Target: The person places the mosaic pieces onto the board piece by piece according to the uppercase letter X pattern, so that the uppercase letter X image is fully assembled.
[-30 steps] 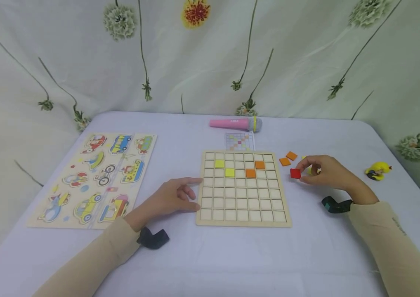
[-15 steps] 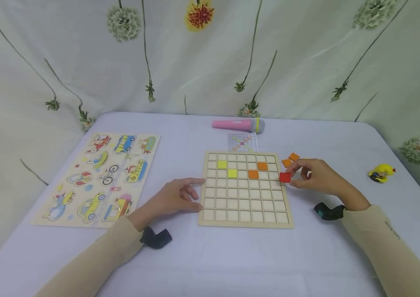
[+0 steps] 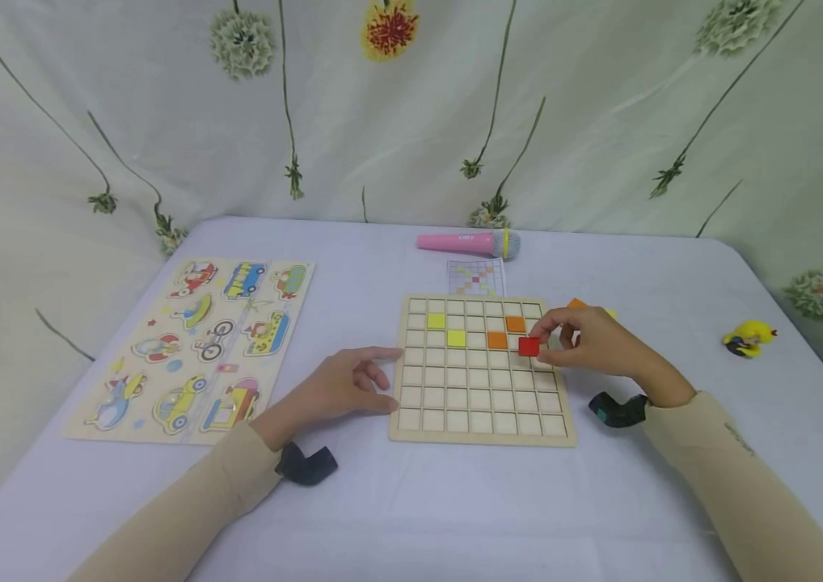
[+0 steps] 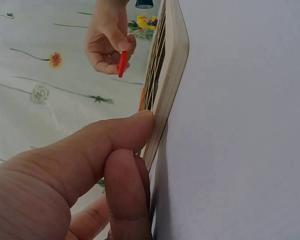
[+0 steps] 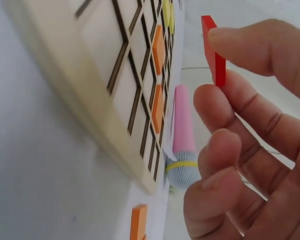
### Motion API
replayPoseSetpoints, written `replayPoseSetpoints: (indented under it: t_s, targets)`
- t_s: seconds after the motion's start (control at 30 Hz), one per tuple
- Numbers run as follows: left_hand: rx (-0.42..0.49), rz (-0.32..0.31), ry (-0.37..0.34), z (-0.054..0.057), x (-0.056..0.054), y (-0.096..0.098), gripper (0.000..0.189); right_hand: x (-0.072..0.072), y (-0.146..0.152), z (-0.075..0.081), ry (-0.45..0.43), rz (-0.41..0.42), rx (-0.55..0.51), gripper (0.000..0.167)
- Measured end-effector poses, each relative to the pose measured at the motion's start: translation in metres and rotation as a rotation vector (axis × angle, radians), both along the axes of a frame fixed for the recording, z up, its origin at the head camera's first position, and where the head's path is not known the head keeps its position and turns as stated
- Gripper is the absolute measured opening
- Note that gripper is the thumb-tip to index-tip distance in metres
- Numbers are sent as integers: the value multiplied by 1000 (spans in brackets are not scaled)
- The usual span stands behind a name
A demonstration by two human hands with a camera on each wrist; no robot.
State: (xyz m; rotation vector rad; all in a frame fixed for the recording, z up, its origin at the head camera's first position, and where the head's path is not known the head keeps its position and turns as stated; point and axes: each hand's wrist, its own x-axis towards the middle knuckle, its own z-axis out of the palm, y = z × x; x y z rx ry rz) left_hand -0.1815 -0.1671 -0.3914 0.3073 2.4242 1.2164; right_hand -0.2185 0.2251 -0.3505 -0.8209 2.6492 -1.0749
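My right hand (image 3: 597, 343) pinches a red square tile (image 3: 529, 347) between thumb and fingers, over the right side of the wooden grid board (image 3: 457, 398). In the right wrist view the red tile (image 5: 214, 50) is held on edge, apart from the board. Two yellow tiles (image 3: 456, 339) lie in cells at the upper left of the board, two orange tiles (image 3: 497, 340) at the upper right. My left hand (image 3: 342, 386) rests at the board's left edge; in the left wrist view its thumb (image 4: 135, 130) touches the wooden rim.
Loose orange tiles (image 3: 576, 304) and a yellow piece lie partly hidden behind my right hand. A small pattern card (image 3: 475, 277) and a pink toy microphone (image 3: 466, 242) lie behind the board. A vehicle puzzle board (image 3: 193, 356) is at left, a yellow duck toy (image 3: 749, 338) at right.
My right hand has carried the red tile leftward, from beside the board to over its right-hand cells. The left hand has stayed at the board's left edge.
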Motion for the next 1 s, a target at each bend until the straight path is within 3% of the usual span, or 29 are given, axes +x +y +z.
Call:
replayPoseSetpoints:
  t_s: [0.33,1.0]
  targets:
    - [-1,5,-2,-1,-1,-1,79,-7,-24,3,-30,33,56,18]
    - [3,-15,10,-3,-3,-2,79,-18,-56,-2,-83,138,56,11]
